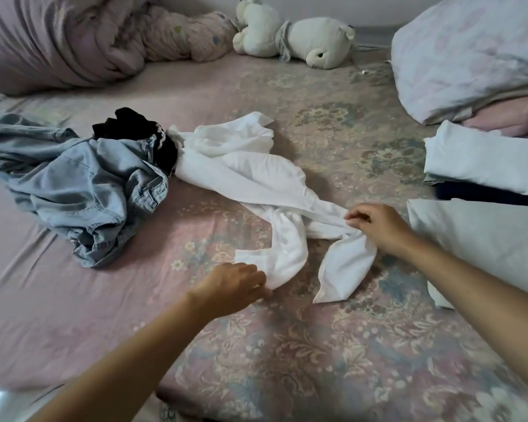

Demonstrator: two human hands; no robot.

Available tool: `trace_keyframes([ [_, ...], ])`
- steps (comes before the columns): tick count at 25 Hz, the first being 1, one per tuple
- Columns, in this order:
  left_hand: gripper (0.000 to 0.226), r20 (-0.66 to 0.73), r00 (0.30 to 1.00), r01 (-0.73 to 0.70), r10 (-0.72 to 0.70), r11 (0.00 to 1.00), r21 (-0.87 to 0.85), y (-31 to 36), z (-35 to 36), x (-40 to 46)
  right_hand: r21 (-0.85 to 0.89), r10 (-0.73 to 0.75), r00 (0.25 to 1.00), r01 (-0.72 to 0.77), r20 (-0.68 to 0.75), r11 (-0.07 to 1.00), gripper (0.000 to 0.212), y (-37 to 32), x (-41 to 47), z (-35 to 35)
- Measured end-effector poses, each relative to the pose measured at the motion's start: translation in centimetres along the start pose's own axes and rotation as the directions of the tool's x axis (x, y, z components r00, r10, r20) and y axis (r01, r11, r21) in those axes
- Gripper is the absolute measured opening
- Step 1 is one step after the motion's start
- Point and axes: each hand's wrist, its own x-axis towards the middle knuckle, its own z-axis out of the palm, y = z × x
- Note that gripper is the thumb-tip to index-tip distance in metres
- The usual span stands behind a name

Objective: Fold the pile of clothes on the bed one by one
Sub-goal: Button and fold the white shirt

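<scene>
Right hand point(377, 228): reaches in from the right, forearm bare, fingers curled and pinching a twisted strip of the white garment point(256, 175).
Left hand point(233, 286): reaches in from the lower left, fingertips at the near edge of the same garment; whether they pinch the cloth or only touch it cannot be told.
Hands, relation: apart, one at each near end of the garment.
White garment: thin, crumpled, stretched in a rope-like diagonal across the floral bedsheet point(317, 345), far end touching the pile.
Unfolded pile: light-blue denim garment point(83, 190) heaped at left, black garment point(134, 127) on its far side.
Folded stack point(485, 166): white pieces at right edge.
Far side: bunched duvet point(58, 41), white plush bear point(290, 38), pillow point(470, 53).
</scene>
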Motion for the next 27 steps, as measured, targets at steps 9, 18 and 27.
trace_keyframes([
  [9,0.062,-0.274,0.934,0.301,-0.231,0.92,0.251,-1.7,-4.0,10.8,0.16,-0.185,0.978,0.169,0.096,0.973,0.03,-4.5,-9.3,-10.0],
  [18,0.019,-0.229,0.971,0.046,-0.067,0.994,-0.096,6.8,-5.1,5.9,0.168,0.024,0.986,0.004,-0.164,0.986,0.05,2.7,-8.0,-15.6],
  [27,0.024,0.058,0.996,0.071,-0.066,0.995,-0.076,6.4,-2.2,-2.4,-0.194,0.146,0.948,-0.092,0.284,0.977,0.011,0.8,-7.5,-10.0],
])
